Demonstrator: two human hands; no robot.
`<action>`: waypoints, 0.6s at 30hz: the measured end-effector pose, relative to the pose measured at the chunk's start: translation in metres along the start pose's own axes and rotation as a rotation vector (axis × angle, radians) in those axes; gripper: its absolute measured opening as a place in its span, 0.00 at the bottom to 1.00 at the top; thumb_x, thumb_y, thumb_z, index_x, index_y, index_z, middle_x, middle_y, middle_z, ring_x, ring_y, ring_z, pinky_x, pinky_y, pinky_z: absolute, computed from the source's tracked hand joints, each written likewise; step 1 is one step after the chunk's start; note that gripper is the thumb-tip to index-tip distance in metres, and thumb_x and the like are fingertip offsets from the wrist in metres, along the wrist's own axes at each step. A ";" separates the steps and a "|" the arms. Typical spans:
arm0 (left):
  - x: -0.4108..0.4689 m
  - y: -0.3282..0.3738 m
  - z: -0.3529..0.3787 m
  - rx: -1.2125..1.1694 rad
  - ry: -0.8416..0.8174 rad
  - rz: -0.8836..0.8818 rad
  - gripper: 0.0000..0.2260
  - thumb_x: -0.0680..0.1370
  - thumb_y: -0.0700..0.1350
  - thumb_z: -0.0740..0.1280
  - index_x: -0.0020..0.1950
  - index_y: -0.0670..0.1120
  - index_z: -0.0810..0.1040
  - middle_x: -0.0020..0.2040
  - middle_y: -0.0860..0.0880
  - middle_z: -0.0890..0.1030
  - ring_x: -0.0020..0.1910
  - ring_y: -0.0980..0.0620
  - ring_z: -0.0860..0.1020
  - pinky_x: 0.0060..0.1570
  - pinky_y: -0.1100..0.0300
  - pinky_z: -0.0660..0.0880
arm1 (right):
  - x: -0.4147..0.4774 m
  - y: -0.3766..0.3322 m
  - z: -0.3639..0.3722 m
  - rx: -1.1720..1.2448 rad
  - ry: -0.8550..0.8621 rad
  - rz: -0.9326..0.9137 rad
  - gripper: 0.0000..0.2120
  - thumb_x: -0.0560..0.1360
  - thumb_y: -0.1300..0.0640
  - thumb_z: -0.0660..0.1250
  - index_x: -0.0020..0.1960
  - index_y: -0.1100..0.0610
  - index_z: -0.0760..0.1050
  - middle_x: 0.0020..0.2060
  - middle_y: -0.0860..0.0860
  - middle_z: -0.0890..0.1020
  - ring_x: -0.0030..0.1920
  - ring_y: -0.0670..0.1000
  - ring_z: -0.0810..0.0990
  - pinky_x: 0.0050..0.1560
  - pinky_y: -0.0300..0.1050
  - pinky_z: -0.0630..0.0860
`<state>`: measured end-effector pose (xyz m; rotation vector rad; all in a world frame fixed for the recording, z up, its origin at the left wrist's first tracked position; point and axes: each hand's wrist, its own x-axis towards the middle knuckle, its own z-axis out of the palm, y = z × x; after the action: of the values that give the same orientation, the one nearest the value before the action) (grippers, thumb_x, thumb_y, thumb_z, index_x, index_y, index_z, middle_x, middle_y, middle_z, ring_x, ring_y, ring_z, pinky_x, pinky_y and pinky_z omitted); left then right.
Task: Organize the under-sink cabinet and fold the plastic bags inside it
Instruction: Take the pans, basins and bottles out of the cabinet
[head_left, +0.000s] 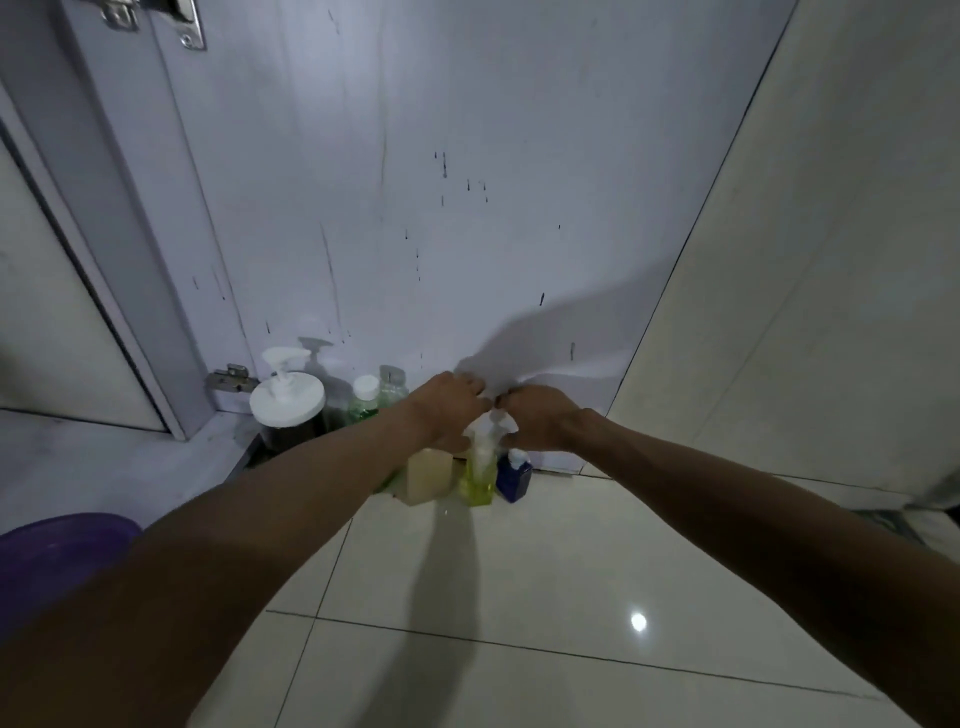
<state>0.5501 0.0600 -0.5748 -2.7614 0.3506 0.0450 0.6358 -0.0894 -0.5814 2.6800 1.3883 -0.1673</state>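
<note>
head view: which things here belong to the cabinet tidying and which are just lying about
Likely in the job: left hand and right hand, both at the yellow spray bottle's top; beige bottle; blue bottle; white pump jar; small green bottle.
Lying about: purple basin; door hinge.

A row of bottles stands upright on the tiled floor (519, 571). Far left is a dark pump bottle (287, 410) with a wide white lid. To its right are two small green bottles (365, 397), one of them white-capped. Nearer stand a cream bottle (429, 475), a yellow-green spray bottle (480, 475) and, rightmost, a blue bottle (514, 478) with a white cap. The spray bottle's white head is partly hidden between the left hand (452, 410) and the right hand (540, 418).
</note>
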 end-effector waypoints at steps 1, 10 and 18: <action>-0.009 -0.008 -0.005 0.008 0.028 -0.018 0.26 0.75 0.57 0.65 0.70 0.47 0.68 0.66 0.45 0.71 0.65 0.46 0.69 0.60 0.53 0.67 | -0.002 -0.006 -0.007 -0.007 0.038 -0.026 0.24 0.73 0.44 0.69 0.64 0.57 0.74 0.58 0.53 0.80 0.56 0.53 0.78 0.56 0.47 0.76; -0.113 -0.099 -0.017 -0.019 0.127 -0.329 0.32 0.76 0.66 0.59 0.73 0.47 0.66 0.69 0.44 0.70 0.67 0.45 0.68 0.62 0.50 0.65 | 0.018 -0.096 -0.074 -0.075 0.323 -0.235 0.38 0.75 0.38 0.64 0.76 0.59 0.58 0.66 0.57 0.71 0.64 0.59 0.71 0.60 0.55 0.73; -0.255 -0.178 -0.002 -0.199 0.089 -0.718 0.35 0.74 0.68 0.60 0.74 0.47 0.65 0.69 0.43 0.70 0.66 0.43 0.69 0.63 0.48 0.66 | 0.072 -0.243 -0.104 -0.043 0.378 -0.415 0.40 0.75 0.39 0.65 0.76 0.61 0.57 0.67 0.59 0.71 0.65 0.61 0.70 0.58 0.57 0.74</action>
<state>0.3475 0.2805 -0.4930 -2.9164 -0.6639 -0.2347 0.4830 0.1234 -0.5034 2.4374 2.0184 0.3483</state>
